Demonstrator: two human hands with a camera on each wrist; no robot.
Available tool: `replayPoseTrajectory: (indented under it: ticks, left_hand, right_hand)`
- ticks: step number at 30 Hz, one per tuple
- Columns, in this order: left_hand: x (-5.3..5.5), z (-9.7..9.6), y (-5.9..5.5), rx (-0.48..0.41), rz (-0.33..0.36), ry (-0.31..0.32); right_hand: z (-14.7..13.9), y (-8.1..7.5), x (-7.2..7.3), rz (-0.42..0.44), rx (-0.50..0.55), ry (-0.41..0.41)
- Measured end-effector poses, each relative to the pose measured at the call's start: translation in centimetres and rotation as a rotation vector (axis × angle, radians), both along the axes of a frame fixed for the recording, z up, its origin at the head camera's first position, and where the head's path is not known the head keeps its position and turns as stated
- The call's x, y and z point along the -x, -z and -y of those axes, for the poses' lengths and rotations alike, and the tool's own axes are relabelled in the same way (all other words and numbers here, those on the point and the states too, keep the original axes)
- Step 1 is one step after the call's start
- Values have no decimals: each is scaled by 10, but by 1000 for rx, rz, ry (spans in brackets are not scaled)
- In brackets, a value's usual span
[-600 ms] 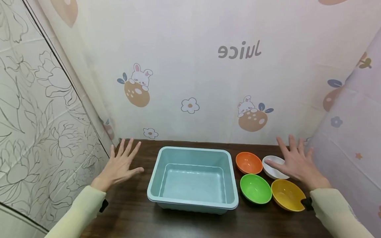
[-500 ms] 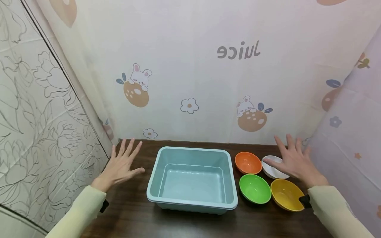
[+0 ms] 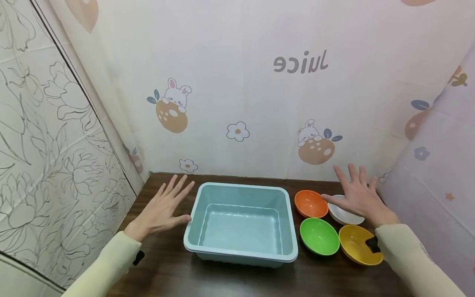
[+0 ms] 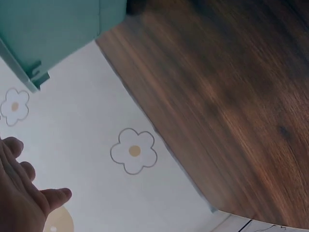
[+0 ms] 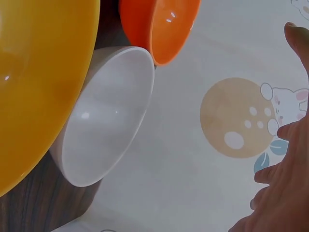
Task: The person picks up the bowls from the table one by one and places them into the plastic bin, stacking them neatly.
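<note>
My left hand point(image 3: 163, 209) hovers beside the left wall of a light blue plastic basin point(image 3: 241, 256), fingers spread and holding nothing. In the left wrist view, a corner of the basin point(image 4: 53, 29) shows above that hand point(image 4: 24, 193). My right hand point(image 3: 358, 194) is held with spread fingers above the bowls and grips nothing. Beneath it lies a white bowl point(image 3: 343, 214), partly covered by the hand in the head view. Around that one stand an orange bowl point(image 3: 311, 203), a green bowl point(image 3: 319, 236) and a yellow bowl point(image 3: 358, 245).
The dark wooden table point(image 3: 167, 268) carries the basin and, to its right, the bowls close together. A printed cloth point(image 3: 237, 90) hangs behind the table. Further patterned sheets close off the left side point(image 3: 55, 136) and the right side point(image 3: 438, 165).
My left hand has shifted right, nearer to the basin. The right hand has moved left over the bowls. Basin and bowls stay in place.
</note>
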State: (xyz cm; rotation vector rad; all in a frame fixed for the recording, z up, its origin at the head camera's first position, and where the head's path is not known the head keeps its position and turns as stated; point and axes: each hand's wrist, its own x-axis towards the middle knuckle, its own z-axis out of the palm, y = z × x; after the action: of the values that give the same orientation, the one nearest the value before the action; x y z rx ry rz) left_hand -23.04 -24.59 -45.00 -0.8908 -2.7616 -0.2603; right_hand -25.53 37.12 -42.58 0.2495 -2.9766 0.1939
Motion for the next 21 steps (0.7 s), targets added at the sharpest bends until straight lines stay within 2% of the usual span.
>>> replayPoseTrajectory:
  ticks: [12, 21]
  left_hand:
    - [-9, -8, 9, -20, 29, 120]
    - [-14, -6, 14, -45, 46, 180]
  right_hand:
    - [12, 3, 9, 49, 3, -12]
    - [17, 7, 14, 72, -26, -17]
